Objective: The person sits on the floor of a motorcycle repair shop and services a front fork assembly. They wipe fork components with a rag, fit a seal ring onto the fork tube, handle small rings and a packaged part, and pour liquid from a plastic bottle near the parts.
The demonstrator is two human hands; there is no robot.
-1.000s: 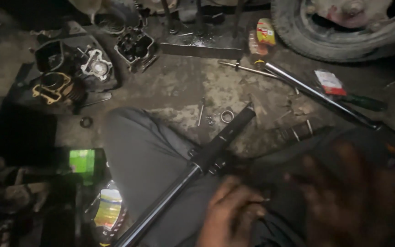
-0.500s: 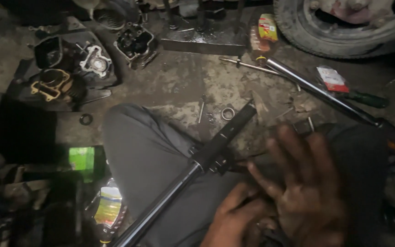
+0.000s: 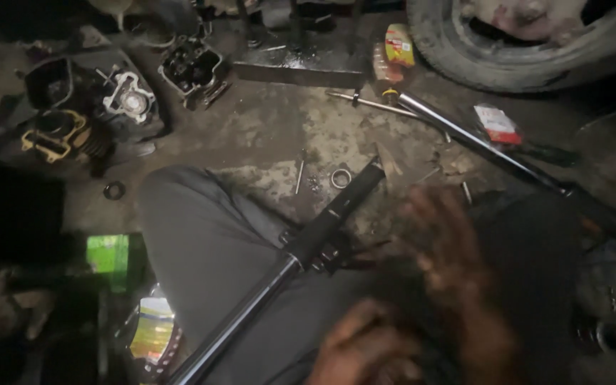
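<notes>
The long black metal fork tube (image 3: pixel 301 253) lay propped across the person's grey-trousered knee (image 3: pixel 208 242), handy for both hands. Right hand (image 3: pixel 458 264) hovered spread and empty; left hand (image 3: pixel 365 346) was too blurred to tell.

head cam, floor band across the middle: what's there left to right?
Small dark ring → thin metal pin → silver ring → tip of the black fork tube lying over the knee → blurred right hand → second long tube running toward the right edge.
</notes>
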